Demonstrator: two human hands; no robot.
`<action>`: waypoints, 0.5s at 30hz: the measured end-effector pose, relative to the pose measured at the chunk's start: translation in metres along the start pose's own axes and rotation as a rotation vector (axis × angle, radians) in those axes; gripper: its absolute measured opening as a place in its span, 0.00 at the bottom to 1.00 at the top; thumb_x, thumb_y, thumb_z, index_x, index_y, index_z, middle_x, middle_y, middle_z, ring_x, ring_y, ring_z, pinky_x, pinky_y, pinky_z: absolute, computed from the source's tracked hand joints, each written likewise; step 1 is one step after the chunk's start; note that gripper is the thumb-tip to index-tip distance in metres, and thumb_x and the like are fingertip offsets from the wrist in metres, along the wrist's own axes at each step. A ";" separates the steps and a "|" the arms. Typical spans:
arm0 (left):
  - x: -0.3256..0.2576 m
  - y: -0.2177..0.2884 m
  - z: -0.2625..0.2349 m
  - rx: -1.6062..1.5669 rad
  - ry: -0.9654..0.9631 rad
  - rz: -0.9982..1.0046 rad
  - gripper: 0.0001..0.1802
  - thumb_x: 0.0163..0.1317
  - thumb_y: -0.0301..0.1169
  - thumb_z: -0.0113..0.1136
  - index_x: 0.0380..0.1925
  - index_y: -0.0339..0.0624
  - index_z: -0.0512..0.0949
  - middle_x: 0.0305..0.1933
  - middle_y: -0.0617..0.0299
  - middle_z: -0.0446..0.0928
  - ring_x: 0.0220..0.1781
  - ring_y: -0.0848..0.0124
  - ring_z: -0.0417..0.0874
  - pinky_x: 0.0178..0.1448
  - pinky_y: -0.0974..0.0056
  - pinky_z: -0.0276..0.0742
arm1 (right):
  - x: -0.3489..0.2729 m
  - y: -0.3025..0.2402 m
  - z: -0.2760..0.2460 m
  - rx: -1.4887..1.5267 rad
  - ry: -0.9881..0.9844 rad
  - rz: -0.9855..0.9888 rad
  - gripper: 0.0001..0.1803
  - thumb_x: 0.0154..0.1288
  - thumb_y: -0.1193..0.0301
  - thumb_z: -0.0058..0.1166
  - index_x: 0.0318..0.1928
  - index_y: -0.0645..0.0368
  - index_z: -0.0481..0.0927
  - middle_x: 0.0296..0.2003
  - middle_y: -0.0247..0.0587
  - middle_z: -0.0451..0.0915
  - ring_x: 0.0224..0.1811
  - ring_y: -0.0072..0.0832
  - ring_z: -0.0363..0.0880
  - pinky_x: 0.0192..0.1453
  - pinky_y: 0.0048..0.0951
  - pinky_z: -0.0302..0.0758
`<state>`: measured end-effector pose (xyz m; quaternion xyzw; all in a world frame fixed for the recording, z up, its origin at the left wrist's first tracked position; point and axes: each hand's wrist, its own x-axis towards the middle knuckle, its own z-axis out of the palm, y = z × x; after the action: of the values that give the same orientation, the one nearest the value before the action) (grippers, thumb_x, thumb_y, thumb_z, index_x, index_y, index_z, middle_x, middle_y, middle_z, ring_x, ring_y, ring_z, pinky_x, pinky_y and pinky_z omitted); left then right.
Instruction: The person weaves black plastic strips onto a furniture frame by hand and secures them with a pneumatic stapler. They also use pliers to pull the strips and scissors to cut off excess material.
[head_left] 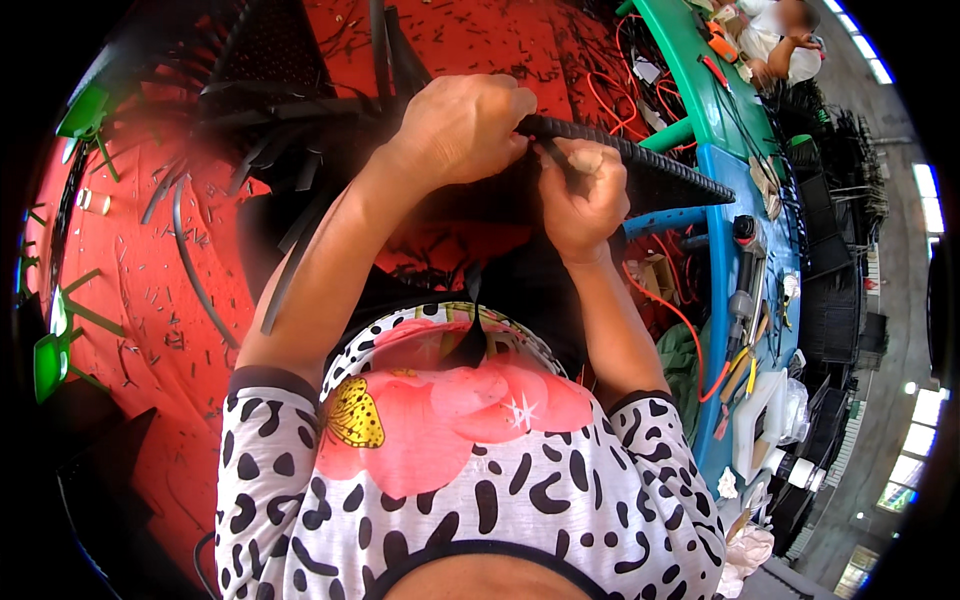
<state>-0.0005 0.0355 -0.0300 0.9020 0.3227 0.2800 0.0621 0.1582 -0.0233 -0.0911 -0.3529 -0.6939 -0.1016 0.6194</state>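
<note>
My left hand [462, 125] is closed over the upper edge of a black ribbed plastic panel [650, 170] that stretches away to the right. My right hand [583, 195] sits just below and to the right of it, fingers curled around a thin dark tool pressed against the same panel edge; what kind of tool it is I cannot tell. Both hands touch each other at the panel. A black strip [470, 335] hangs down from the panel over my patterned shirt.
The red floor [130, 270] on the left is strewn with black plastic strips and small offcuts. Green stools [55, 355] stand at the left rim. A blue and green workbench [715, 120] on the right carries tools and orange cables. Another person [785, 40] sits far right.
</note>
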 end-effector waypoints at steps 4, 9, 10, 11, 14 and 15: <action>-0.001 0.002 0.000 0.010 0.005 0.010 0.14 0.44 0.31 0.64 0.34 0.41 0.78 0.35 0.56 0.78 0.38 0.56 0.81 0.38 0.55 0.77 | -0.008 -0.003 0.006 0.383 0.140 0.312 0.15 0.52 0.90 0.57 0.36 0.65 0.67 0.38 0.45 0.73 0.37 0.27 0.80 0.40 0.23 0.77; 0.000 -0.001 0.003 0.018 0.019 0.023 0.14 0.45 0.31 0.64 0.34 0.41 0.78 0.34 0.56 0.78 0.37 0.56 0.81 0.38 0.55 0.77 | -0.008 -0.003 0.005 0.249 0.119 0.301 0.15 0.50 0.90 0.57 0.35 0.63 0.69 0.35 0.44 0.76 0.34 0.27 0.80 0.39 0.24 0.78; -0.001 -0.001 0.003 0.022 0.032 0.026 0.14 0.45 0.31 0.64 0.34 0.41 0.78 0.34 0.56 0.78 0.37 0.56 0.81 0.38 0.55 0.77 | -0.006 -0.002 0.004 0.249 0.119 0.302 0.15 0.50 0.90 0.57 0.35 0.63 0.69 0.35 0.44 0.76 0.34 0.27 0.80 0.39 0.24 0.78; -0.001 -0.001 0.004 0.025 0.044 0.029 0.14 0.45 0.32 0.64 0.34 0.41 0.78 0.34 0.56 0.78 0.37 0.56 0.81 0.38 0.56 0.77 | -0.004 -0.002 0.002 0.169 0.091 0.234 0.15 0.49 0.90 0.57 0.35 0.63 0.69 0.34 0.44 0.76 0.34 0.29 0.80 0.39 0.25 0.78; -0.003 0.000 0.003 0.030 0.041 0.034 0.14 0.46 0.32 0.65 0.35 0.42 0.78 0.34 0.57 0.78 0.36 0.56 0.81 0.37 0.55 0.77 | -0.004 0.000 -0.002 0.060 0.067 0.143 0.15 0.48 0.90 0.58 0.34 0.63 0.70 0.32 0.45 0.77 0.32 0.32 0.81 0.37 0.25 0.78; -0.003 0.000 0.003 0.030 0.041 0.035 0.14 0.46 0.32 0.65 0.35 0.42 0.78 0.34 0.57 0.78 0.36 0.56 0.81 0.37 0.55 0.77 | -0.004 0.001 -0.002 0.032 0.070 0.120 0.16 0.47 0.90 0.58 0.34 0.63 0.70 0.31 0.46 0.78 0.32 0.34 0.81 0.37 0.26 0.78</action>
<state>-0.0002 0.0339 -0.0338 0.9023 0.3124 0.2946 0.0368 0.1608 -0.0250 -0.0949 -0.3801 -0.6510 -0.0654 0.6538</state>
